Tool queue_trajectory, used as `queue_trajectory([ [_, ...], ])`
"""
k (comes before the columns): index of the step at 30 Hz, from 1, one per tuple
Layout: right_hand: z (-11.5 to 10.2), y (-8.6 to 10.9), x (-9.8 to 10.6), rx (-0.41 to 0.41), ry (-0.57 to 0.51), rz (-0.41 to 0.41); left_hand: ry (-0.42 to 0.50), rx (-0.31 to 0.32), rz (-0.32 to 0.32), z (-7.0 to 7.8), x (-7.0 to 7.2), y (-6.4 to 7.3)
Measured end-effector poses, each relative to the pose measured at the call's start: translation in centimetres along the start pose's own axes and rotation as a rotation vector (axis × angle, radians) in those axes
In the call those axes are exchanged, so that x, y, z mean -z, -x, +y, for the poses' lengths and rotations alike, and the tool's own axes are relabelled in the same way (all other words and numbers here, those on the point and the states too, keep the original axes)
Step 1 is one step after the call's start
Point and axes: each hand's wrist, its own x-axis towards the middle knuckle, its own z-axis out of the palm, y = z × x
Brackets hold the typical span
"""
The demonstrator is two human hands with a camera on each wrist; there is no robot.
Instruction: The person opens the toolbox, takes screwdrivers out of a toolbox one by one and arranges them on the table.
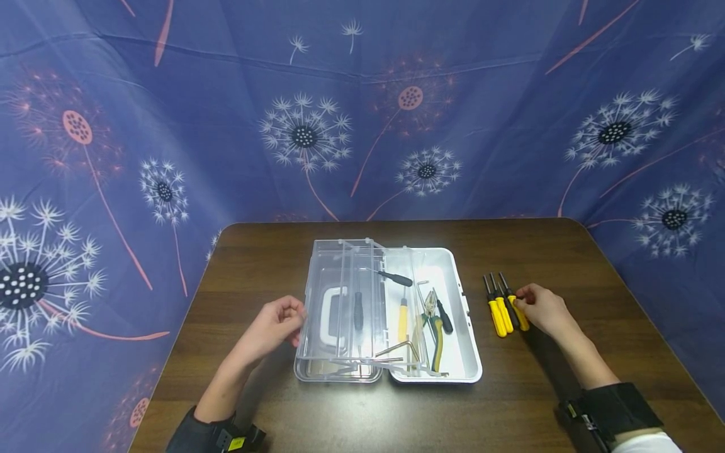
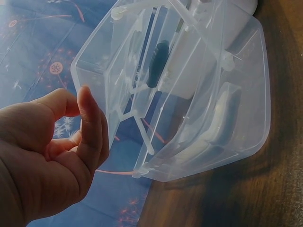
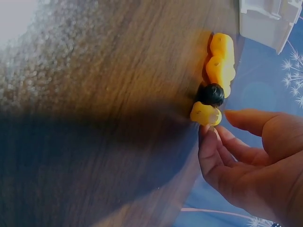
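Observation:
My right hand [image 1: 546, 309] has thumb and fingertips at the handle of the outermost yellow screwdriver [image 3: 202, 113], pinching it from the side. It lies at the right end of a row with a black-handled screwdriver [image 3: 213, 94] and more yellow screwdrivers [image 1: 498, 318]. My left hand [image 1: 272, 327], fingers loosely curled and holding nothing, is beside the left edge of the clear lid [image 2: 246, 137]. That lid lies folded back from a white toolbox [image 1: 461, 352]. Inside are pliers [image 1: 437, 343] with green and yellow grips, black-handled screwdrivers [image 1: 445, 318] and a yellow-handled tool [image 1: 403, 321].
Bent metal hex keys [image 1: 399, 350] lie near the front of the toolbox. A clear tray with a dark-handled screwdriver [image 1: 359, 311] spans the lid side. A white carry handle [image 1: 327, 318] shows through the lid. The brown table [image 1: 255, 258] meets a patterned blue cloth [image 1: 362, 126] behind.

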Motion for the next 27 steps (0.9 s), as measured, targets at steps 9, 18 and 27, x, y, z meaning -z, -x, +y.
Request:
queue_trajectory([
  [9, 0.1, 0.0, -0.1, -0.02, 0.006, -0.009, 0.002, -0.013, -0.006, -0.1, 0.1, -0.1],
  [18, -0.3, 0.1, 0.2, -0.024, 0.015, -0.001, -0.005, -0.02, -0.004, 0.0, 0.1, -0.2],
  [27, -1.0, 0.0, 0.0, 0.026, 0.013, 0.105, -0.005, -0.011, -0.002, -0.3, 0.1, -0.2],
])
